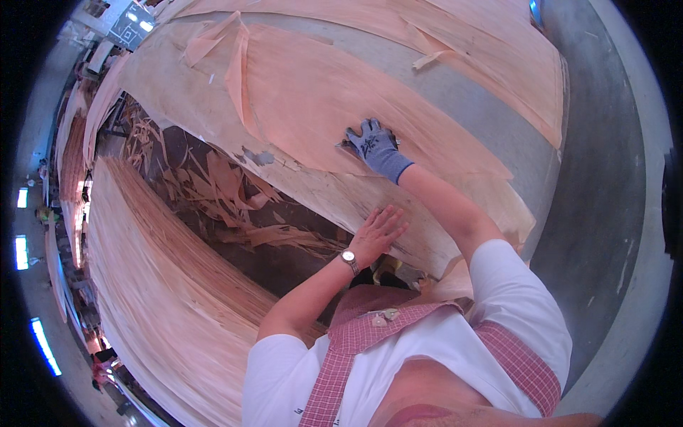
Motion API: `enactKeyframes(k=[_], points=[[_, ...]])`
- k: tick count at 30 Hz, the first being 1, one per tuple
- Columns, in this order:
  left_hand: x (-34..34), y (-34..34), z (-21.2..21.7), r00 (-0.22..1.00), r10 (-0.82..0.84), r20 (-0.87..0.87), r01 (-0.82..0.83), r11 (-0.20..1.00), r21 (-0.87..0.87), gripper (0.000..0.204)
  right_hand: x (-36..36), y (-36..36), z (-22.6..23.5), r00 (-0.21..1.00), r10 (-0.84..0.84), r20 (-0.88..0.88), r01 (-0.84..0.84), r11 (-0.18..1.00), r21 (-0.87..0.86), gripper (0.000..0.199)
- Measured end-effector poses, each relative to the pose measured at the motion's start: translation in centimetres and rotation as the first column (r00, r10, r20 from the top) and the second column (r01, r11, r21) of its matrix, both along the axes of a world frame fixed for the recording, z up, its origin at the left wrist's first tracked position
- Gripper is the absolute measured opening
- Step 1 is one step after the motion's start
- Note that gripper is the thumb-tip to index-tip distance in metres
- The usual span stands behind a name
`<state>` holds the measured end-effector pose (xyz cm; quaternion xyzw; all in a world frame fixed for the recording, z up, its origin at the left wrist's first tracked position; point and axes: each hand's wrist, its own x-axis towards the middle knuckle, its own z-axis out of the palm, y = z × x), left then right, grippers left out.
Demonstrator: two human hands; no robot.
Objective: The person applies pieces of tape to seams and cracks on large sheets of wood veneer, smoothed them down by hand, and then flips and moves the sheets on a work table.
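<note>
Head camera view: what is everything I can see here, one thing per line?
Veneer sheets: several, thin, pale pinkish-orange, overlapping on the work surface ahead.
Work surface: one, grey, showing between the sheets.
Veneer stack: one tall pile, pale orange, at the left.
Veneer scraps: many torn strips, orange-brown, in the dark gap between stack and work surface.
Floor: grey concrete, at the right.
Ceiling-type lights: a few bright bars along the far left rim.
Wristwatch: one, silvery, on the left wrist.
Glove: one, blue-grey, on the right hand.
Left hand: bare, fingers spread flat on a veneer edge.
Right hand: gloved, pressed on the top sheet's edge.
</note>
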<state>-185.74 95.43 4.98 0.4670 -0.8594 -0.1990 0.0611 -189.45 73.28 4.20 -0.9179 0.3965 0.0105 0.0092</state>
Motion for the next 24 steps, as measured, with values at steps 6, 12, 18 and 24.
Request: enactKeyframes(k=[6,12,18,24], points=[[0.1,-0.2,0.0,1.0,-0.014,-0.013,0.014,1.0,-0.002,0.088,0.2,-0.2,0.9,1.0,0.014,0.016,-0.014,1.0,-0.007,0.042],[0.0,0.2,-0.6,0.997,0.05,-0.066,-0.051,0.999,-0.007,0.081,-3.8,3.3,1.6,0.993,0.038,0.116,-0.026,0.995,-0.101,0.044],[-1.1,-0.7,0.6,1.0,-0.008,-0.021,0.008,1.0,0.014,0.085,-22.0,15.6,0.0,0.944,-0.28,0.174,0.295,0.953,-0.068,0.052],[-0.9,-0.6,1.0,0.999,-0.03,0.021,0.029,0.999,0.014,0.086,-31.3,19.3,0.5,0.797,-0.587,0.144,0.597,0.801,-0.044,0.058]])
